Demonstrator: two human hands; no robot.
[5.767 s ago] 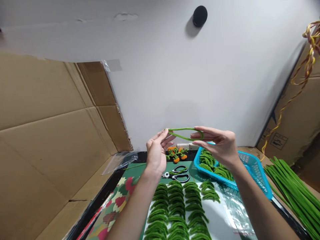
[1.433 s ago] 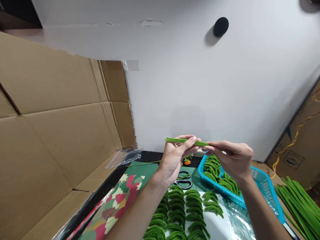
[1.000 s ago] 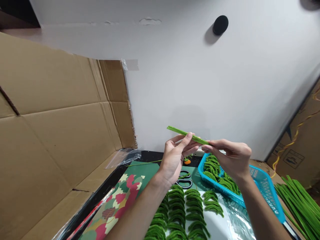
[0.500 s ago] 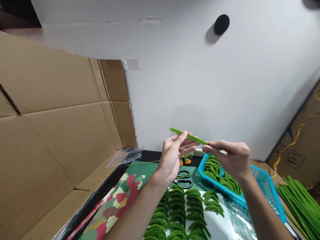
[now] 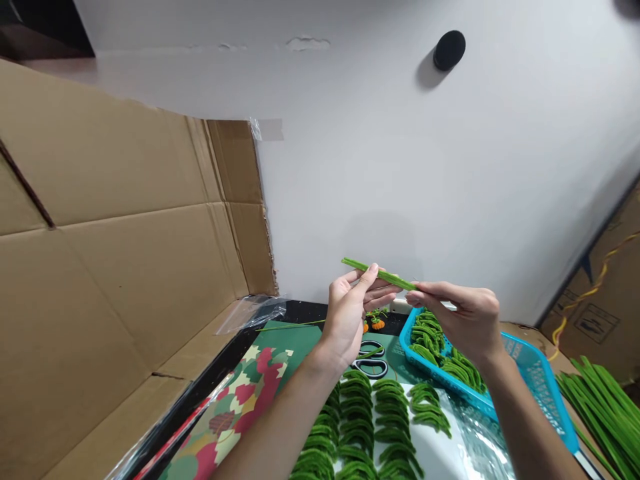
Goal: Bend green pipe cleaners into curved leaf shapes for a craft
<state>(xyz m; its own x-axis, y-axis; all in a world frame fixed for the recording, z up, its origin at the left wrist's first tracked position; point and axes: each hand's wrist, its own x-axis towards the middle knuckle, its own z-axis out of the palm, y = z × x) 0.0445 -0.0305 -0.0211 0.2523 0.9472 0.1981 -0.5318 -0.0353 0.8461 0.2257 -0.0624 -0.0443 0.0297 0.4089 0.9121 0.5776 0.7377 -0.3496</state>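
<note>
Head view: left hand (image 5: 345, 317) pinches the green stem (image 5: 387, 277) mid-length, right hand (image 5: 467, 313) its near end; probably light, soft, easily bent, best held at both ends.

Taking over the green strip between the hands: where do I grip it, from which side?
Probably pinch the green strip by its upper end, coming from the left. The slim strip slopes up that way; this end juts free past the left hand, while the right hand pinches the lower end.
</note>
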